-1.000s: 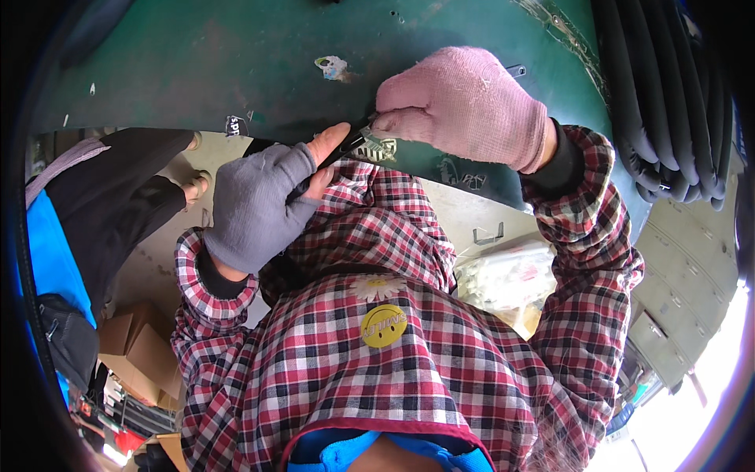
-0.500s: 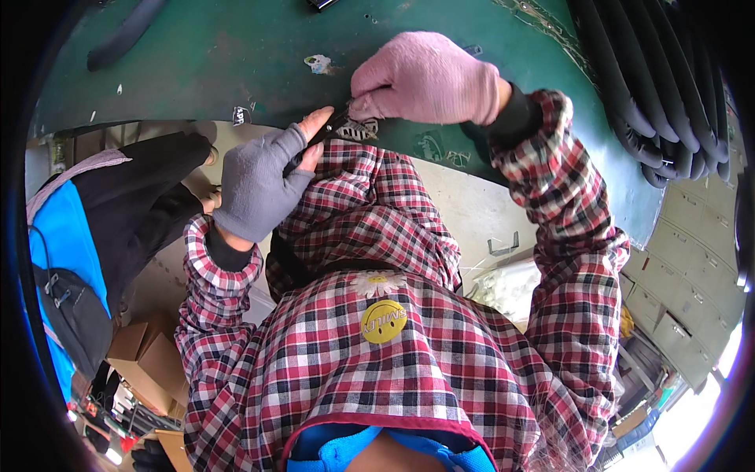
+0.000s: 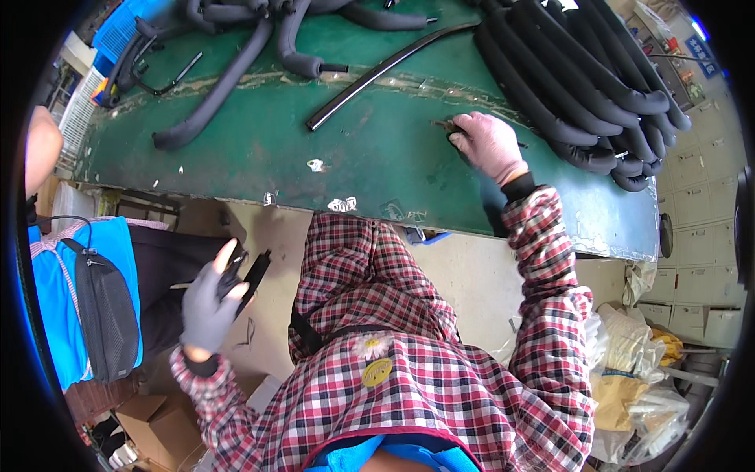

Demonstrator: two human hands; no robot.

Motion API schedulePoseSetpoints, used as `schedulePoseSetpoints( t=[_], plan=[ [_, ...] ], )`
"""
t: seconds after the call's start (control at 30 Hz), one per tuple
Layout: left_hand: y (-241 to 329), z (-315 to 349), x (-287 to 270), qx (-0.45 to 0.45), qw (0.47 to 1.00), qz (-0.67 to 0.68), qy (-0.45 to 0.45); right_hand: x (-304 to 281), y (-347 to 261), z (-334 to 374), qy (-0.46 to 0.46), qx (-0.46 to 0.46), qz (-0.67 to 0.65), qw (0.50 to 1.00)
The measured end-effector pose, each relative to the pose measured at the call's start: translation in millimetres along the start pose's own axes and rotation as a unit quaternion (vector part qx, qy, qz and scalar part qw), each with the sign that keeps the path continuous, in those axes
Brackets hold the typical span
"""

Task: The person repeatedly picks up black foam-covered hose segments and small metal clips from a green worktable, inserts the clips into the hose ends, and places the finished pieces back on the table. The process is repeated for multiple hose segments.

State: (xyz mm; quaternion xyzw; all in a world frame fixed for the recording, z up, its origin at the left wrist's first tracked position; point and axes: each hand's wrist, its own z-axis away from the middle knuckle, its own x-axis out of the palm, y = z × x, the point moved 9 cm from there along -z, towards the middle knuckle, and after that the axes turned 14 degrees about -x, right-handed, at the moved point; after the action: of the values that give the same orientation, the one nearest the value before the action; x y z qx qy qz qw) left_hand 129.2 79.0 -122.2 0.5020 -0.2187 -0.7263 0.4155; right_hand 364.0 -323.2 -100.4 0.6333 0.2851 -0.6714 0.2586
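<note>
My left hand, in a grey glove with bare fingertips, is out past the table's near edge at the left. Its fingers are closed on a dark black part, whose exact kind I cannot make out. Over the right side of the green table is my right hand, in a pink glove. Thumb and fingers pinch a small, thin brownish tool that pokes out to the left; the rest is hidden in the hand. Nearby, a shiny black bent tube lies across the tabletop.
Black foam-covered tubes are heaped at the right, and more foam-covered tubes lie at the far left. A person in blue is close on my left. Cardboard boxes stand low left; plastic bags sit low right.
My hands were together at the table's near edge and are now apart. The left has gone down and left with the black part, the right farther over the table. The view takes in more tabletop.
</note>
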Motion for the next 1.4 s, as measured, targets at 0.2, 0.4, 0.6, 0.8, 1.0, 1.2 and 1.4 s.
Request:
schedulePoseSetpoints(
  t=[0.2, 0.4, 0.6, 0.8, 1.0, 1.2, 1.4],
  plan=[
    [13.6, 73.0, -148.8, -0.047, 0.998, 0.034, -0.029, -26.6, -127.1, -9.2, 0.326, -0.1, -0.204, 0.918],
    [46.8, 15.0, -188.8, 0.123, 0.949, 0.265, -0.117, -30.4, -272.7, -27.8, 0.239, -0.234, -0.3, 0.894],
    [98.8, -132.1, -134.4, 0.287, 0.853, 0.43, 0.065, -98.8, -134.0, -7.8, 0.207, -0.068, -0.044, 0.975],
    [75.1, -202.7, -9.2, 0.129, 0.943, 0.292, 0.096, -272.2, 21.0, 14.2, 0.169, 0.046, 0.199, 0.964],
    [36.0, -194.6, 76.2, 0.189, 0.949, 0.053, 0.245, -282.6, 160.0, 32.1, 0.115, 0.125, 0.457, 0.873],
    [34.1, -175.9, 75.1, 0.173, 0.932, 0.014, 0.319, -280.6, 137.5, 27.9, 0.141, 0.172, 0.51, 0.831],
    [41.0, -175.8, 73.4, 0.176, 0.924, 0.021, 0.338, -278.9, 91.4, 34.0, 0.242, 0.137, 0.498, 0.822]
  ],
)
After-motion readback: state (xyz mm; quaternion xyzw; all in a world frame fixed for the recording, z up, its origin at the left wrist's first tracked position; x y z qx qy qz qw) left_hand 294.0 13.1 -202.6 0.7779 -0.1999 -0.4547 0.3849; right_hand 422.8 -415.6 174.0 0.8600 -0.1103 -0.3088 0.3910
